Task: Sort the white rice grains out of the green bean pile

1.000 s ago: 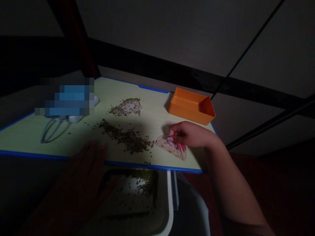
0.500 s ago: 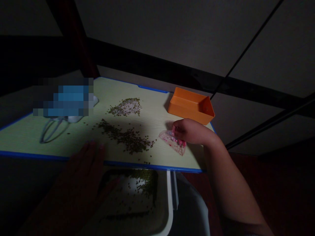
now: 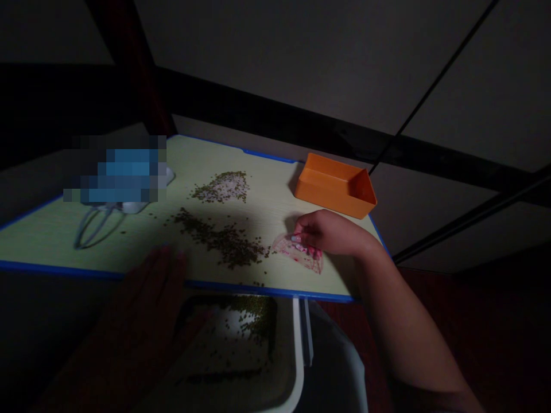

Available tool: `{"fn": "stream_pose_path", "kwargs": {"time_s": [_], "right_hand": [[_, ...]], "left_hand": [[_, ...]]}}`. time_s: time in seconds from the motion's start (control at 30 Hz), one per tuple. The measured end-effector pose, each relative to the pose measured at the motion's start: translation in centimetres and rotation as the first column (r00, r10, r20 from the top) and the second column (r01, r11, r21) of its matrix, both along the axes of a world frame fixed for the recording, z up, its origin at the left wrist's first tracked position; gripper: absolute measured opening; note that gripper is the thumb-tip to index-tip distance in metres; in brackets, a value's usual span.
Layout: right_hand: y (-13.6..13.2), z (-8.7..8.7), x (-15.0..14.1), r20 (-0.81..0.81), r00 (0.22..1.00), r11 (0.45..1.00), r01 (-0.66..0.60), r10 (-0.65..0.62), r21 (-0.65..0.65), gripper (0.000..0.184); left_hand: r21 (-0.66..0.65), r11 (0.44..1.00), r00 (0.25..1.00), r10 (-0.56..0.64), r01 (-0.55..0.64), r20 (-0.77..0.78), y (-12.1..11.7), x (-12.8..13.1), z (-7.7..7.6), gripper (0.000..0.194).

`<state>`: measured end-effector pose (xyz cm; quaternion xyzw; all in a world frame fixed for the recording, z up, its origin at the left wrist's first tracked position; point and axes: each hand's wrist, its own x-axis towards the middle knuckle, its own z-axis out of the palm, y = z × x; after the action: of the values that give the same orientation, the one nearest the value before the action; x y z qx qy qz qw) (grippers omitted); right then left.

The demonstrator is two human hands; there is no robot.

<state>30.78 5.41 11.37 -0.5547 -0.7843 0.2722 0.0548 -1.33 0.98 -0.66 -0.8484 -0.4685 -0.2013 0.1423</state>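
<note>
My right hand [image 3: 331,232] is closed on a small pink fan-shaped card [image 3: 297,253] whose edge rests on the pale green board [image 3: 267,212]. Just left of the card lies a band of small green beans [image 3: 219,238]; a second heap of beans mixed with pale grains [image 3: 221,186] sits farther back. My left hand [image 3: 148,310] lies flat in shadow, fingers stretched over the board's near blue edge. Below that edge a white tray [image 3: 297,355] holds more green beans.
An orange rectangular box [image 3: 336,184] stands at the board's back right corner. At the back left is a blurred-out blue object [image 3: 116,175] above a white item with a cord loop [image 3: 92,226]. Dark beams and a wall rise behind.
My right hand has drawn the pink card a little to the left, closer to the band of beans. My left hand has stayed in place.
</note>
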Motion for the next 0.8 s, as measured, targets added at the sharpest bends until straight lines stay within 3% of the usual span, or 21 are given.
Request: {"fn": "stream_pose_path", "kwargs": {"time_s": [0.4, 0.8], "right_hand": [[-0.25, 0.29, -0.05, -0.031, 0.996, 0.996, -0.082, 0.081, -0.028, 0.018], [-0.15, 0.07, -0.18, 0.01, 0.999, 0.997, -0.034, 0.034, 0.064, 0.014]], "left_hand": [[-0.006, 1.0, 1.0, 0.013, -0.013, -0.004, 0.0, 0.11, 0.12, 0.083], [-0.002, 0.999, 0.999, 0.032, -0.032, -0.022, 0.08, 0.1, 0.07, 0.085]]}}
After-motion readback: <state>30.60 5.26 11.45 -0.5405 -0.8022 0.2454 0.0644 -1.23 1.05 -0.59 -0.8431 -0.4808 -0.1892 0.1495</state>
